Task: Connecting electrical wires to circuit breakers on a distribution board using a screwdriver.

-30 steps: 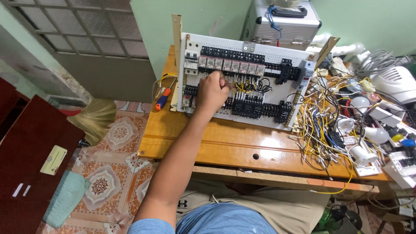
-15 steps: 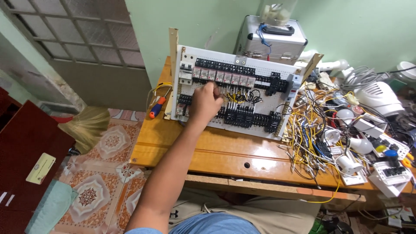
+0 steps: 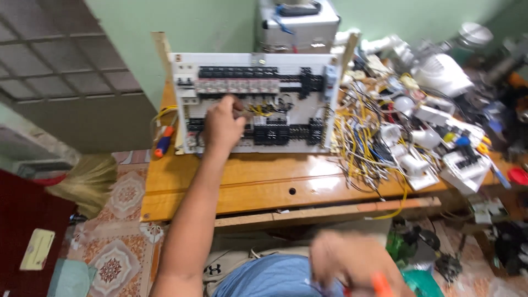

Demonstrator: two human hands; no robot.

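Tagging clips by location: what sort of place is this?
Probably a home or small electrical workshop, not a factory. A white wiring panel with rows of black breakers stands on a wooden table, loose wires and switch parts are piled beside it, and patterned floor tiles suggest a house.

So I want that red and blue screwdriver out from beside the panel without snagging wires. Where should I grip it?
Probably by the screwdriver's fat red-and-blue handle, coming from the left over the bare table. It lies tilted against the white wiring panel's left edge, with yellow wires looping just above, and the left hand occupies the panel's front.
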